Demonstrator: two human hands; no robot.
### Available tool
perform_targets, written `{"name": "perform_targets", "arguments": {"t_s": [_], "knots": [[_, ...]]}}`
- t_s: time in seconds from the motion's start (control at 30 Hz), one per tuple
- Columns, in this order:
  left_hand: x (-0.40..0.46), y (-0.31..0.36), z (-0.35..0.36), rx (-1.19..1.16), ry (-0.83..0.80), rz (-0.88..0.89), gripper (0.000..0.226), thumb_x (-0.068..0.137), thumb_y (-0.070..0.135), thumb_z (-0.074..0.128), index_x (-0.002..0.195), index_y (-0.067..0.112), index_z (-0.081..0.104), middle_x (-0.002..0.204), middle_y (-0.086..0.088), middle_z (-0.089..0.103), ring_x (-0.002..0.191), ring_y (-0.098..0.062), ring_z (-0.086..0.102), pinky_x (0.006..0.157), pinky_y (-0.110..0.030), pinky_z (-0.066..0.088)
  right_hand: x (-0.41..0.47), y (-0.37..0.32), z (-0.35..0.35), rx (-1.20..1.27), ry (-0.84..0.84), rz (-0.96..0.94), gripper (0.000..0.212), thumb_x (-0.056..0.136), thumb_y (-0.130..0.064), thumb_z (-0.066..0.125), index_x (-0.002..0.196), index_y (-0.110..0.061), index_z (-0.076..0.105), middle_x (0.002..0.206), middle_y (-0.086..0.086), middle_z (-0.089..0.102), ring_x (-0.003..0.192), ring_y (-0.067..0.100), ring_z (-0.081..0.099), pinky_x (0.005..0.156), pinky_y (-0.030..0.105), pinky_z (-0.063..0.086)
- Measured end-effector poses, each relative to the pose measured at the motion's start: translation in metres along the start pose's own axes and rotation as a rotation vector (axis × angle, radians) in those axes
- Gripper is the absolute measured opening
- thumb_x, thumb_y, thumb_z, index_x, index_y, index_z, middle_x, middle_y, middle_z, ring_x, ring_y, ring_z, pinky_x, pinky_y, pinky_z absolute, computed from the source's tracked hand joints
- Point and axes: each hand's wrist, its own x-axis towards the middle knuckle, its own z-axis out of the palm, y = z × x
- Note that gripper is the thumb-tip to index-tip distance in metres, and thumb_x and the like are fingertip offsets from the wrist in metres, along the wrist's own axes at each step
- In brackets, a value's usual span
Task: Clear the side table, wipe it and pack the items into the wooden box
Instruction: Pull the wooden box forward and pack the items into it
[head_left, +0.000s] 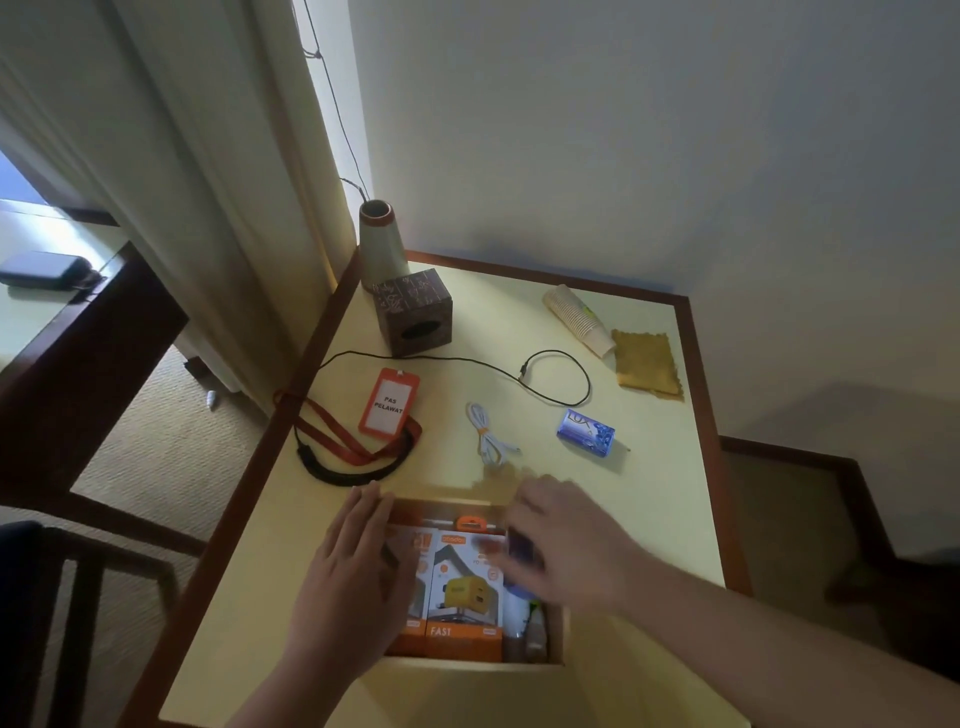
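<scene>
surface: counter (644, 499), pale yellow top with a dark red-brown wooden border, set in a room corner against a plain white wall; cream curtain (208, 156) to the left, beige carpet (156, 441) below, part of a dark chair (78, 597) at lower left.

wooden box (556, 642): open, at the near edge of the counter, directly below both hands. contents: two orange retail cartons (462, 587) lying side by side, one picturing a yellow charger and printed "fast"; a small bottle (535, 623) at the right wall.

left hand (348, 577): fingers straight, laid flat over the box's left rim and the left carton. right hand (566, 540): motion-blurred above the box's far right corner, fingers curled downward; something dark shows beneath them, but whether they grasp it cannot be told.

items beyond the box, well apart from the fingers:
- orange badge holder (388, 401), card reading "pas pelawat", with red lanyard (343, 441)
- bundled white cable (488, 434)
- black cable (561, 384), looped
- blue soap bar (586, 432), marked "lux"
- stack of paper cups (579, 319), lying on its side, touching a yellow cloth (648, 364)
- brown patterned cube box (415, 314), round opening facing forward
- conical vase (382, 244) at the far left corner, just behind the cube.
</scene>
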Motion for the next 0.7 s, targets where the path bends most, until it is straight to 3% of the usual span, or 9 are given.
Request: {"name": "perform_targets", "arguments": {"t_s": [0.07, 0.13, 0.2, 0.23, 0.33, 0.4, 0.57, 0.7], "knots": [[0.000, 0.000, 0.000, 0.013, -0.006, -0.004, 0.072, 0.102, 0.052, 0.052, 0.164, 0.025, 0.027, 0.172, 0.010, 0.019, 0.159, -0.008, 0.002, 0.125, -0.037, 0.020, 0.010, 0.022, -0.012, 0.069, 0.157, 0.091, 0.033, 0.100, -0.052, 0.054, 0.099, -0.022, 0.066, 0.094, -0.005, 0.058, 0.087, 0.015, 0.053, 0.075, 0.033, 0.047], [0.000, -0.001, 0.000, 0.022, -0.013, -0.004, 0.074, 0.101, 0.054, 0.052, 0.165, 0.028, 0.024, 0.172, 0.013, 0.015, 0.158, -0.005, -0.002, 0.124, -0.036, 0.019, 0.024, 0.052, -0.017, 0.088, 0.178, 0.328, 0.029, 0.100, -0.051, 0.052, 0.105, -0.025, 0.063, 0.099, -0.008, 0.056, 0.093, 0.013, 0.053, 0.080, 0.034, 0.051], [0.000, -0.001, -0.001, 0.027, -0.017, -0.006, 0.076, 0.100, 0.054, 0.053, 0.165, 0.030, 0.021, 0.172, 0.015, 0.012, 0.158, -0.005, -0.003, 0.125, -0.036, 0.019, 0.034, 0.088, -0.010, 0.010, 0.035, 0.559, 0.026, 0.098, -0.044, 0.058, 0.119, -0.028, 0.057, 0.110, -0.010, 0.054, 0.100, 0.012, 0.052, 0.086, 0.035, 0.051], [-0.001, 0.000, -0.001, 0.030, -0.018, -0.009, 0.076, 0.100, 0.054, 0.053, 0.165, 0.030, 0.020, 0.172, 0.015, 0.010, 0.158, -0.005, -0.004, 0.125, -0.036, 0.018, 0.037, 0.105, -0.005, -0.041, -0.065, 0.624, 0.036, 0.095, -0.039, 0.062, 0.128, -0.029, 0.053, 0.118, -0.007, 0.053, 0.106, 0.016, 0.052, 0.089, 0.036, 0.051], [-0.001, 0.000, -0.001, 0.024, -0.011, -0.006, 0.076, 0.101, 0.054, 0.052, 0.165, 0.031, 0.018, 0.170, 0.019, 0.004, 0.157, -0.002, -0.009, 0.125, -0.034, 0.016, 0.033, 0.143, 0.014, -0.115, -0.308, 0.669, 0.064, 0.091, -0.032, 0.064, 0.150, -0.030, 0.038, 0.137, 0.000, 0.049, 0.124, 0.025, 0.050, 0.097, 0.043, 0.050], [0.000, -0.002, 0.001, 0.003, -0.011, -0.004, 0.077, 0.101, 0.053, 0.054, 0.165, 0.031, 0.018, 0.169, 0.021, 0.003, 0.157, 0.001, -0.010, 0.125, -0.034, 0.017, 0.030, 0.156, 0.024, -0.123, -0.371, 0.692, 0.067, 0.094, -0.030, 0.061, 0.154, -0.031, 0.032, 0.138, 0.000, 0.050, 0.123, 0.026, 0.053, 0.095, 0.044, 0.051], [0.002, -0.004, 0.003, -0.008, -0.001, 0.007, 0.078, 0.099, 0.052, 0.056, 0.165, 0.029, 0.022, 0.170, 0.020, 0.006, 0.156, 0.005, -0.012, 0.124, -0.033, 0.017, 0.039, 0.161, 0.035, -0.198, -0.283, 0.698, 0.042, 0.097, -0.033, 0.062, 0.134, -0.025, 0.043, 0.115, 0.003, 0.056, 0.102, 0.025, 0.056, 0.083, 0.038, 0.051], [0.001, -0.003, 0.003, 0.008, -0.003, 0.004, 0.077, 0.100, 0.052, 0.056, 0.165, 0.029, 0.022, 0.171, 0.017, 0.009, 0.158, 0.000, -0.007, 0.125, -0.035, 0.019, 0.043, 0.141, 0.022, -0.056, -0.156, 0.773, 0.047, 0.091, -0.039, 0.067, 0.132, -0.026, 0.047, 0.114, 0.000, 0.059, 0.105, 0.023, 0.050, 0.086, 0.040, 0.051]]}}
